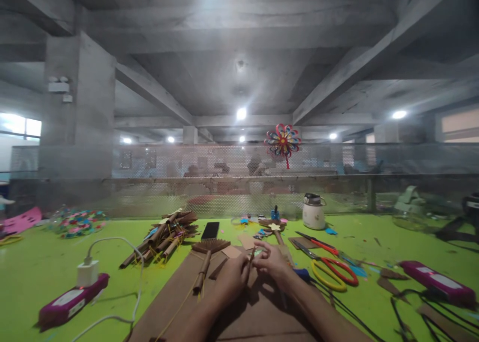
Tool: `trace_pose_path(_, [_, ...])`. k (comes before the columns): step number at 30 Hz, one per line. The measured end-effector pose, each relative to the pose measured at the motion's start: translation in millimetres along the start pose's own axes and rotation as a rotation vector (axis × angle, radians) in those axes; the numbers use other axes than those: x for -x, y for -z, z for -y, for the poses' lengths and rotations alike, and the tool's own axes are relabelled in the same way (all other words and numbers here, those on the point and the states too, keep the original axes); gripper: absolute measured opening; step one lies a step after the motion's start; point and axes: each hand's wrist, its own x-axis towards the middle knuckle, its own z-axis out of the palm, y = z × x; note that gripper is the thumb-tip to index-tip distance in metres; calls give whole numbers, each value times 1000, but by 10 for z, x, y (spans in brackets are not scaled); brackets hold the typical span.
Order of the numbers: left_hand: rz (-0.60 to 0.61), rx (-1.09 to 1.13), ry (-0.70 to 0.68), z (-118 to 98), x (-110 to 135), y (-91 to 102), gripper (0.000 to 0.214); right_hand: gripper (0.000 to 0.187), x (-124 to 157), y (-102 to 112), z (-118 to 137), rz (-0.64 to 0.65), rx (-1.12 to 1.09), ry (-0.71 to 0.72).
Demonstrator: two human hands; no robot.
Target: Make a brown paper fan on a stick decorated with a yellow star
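Observation:
My left hand (232, 276) is closed on a small, narrow piece of brown cardboard (252, 256), held upright above the work board. From the other side, the curled fingers of my right hand (272, 262) pinch at the same piece. Under both hands lies a large brown cardboard sheet (175, 294). To the left of my hands, a pleated paper fan (210, 246) with a rolled brown handle (202, 272) rests on the sheet. Flat light-brown paper scraps (232, 252) lie just beyond my fingers.
Rolled-handle fans (164, 237) are piled at left, beside a phone (210, 230). Scissors with red and yellow handles (329, 273) lie right, before a white bottle (313, 215). Purple power strips (71, 302) flank the green table, cables trailing. A perforated screen (224, 197) stands behind.

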Motion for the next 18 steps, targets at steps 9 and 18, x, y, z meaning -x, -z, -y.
trace_pose_path(9, [26,9,-28,-18,26,-37,38,68,-66,22,-111,-30,19,55])
trace_pose_path(18, [41,154,-19,-69,18,-27,26,62,-58,31,-97,-14,109,47])
